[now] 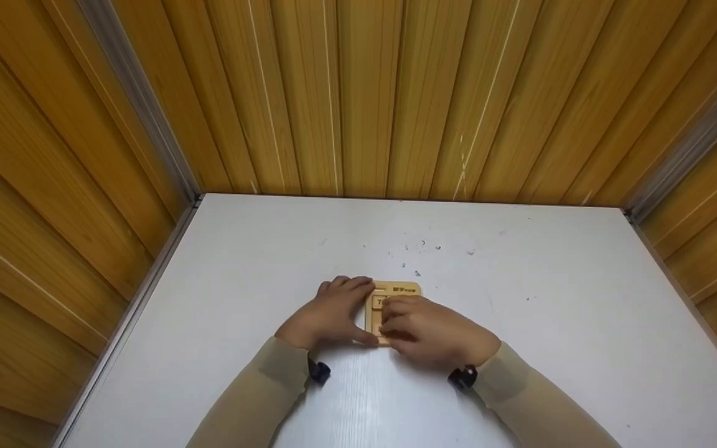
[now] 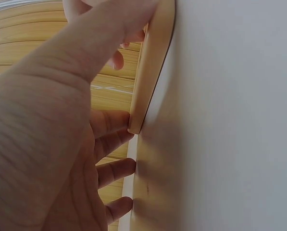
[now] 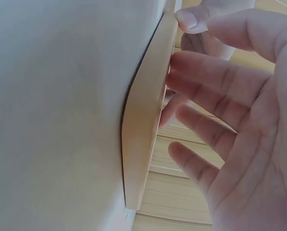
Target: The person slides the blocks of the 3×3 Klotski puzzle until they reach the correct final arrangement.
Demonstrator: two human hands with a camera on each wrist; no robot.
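Note:
A small wooden number puzzle board (image 1: 406, 287) lies flat on the white table, with printed dark characters along its far edge. A square tile (image 1: 379, 302) marked with a 7 shows near its left side. My left hand (image 1: 332, 311) holds the board, thumb at the near edge and index finger at the far left corner. The other left fingertips rest on the table in the left wrist view. Over the board's right part lies my right hand (image 1: 436, 330), its fingertips touching the top face. In the right wrist view its fingers (image 3: 220, 77) are extended, and the hand hides most tiles.
The white table (image 1: 240, 249) carries small dark marks (image 1: 417, 274) beyond the board. Wood-patterned panels (image 1: 365, 99) rise behind it and at both sides. Black wrist-worn devices (image 1: 463, 377) sit at the cuffs of the beige sleeves (image 1: 253, 398).

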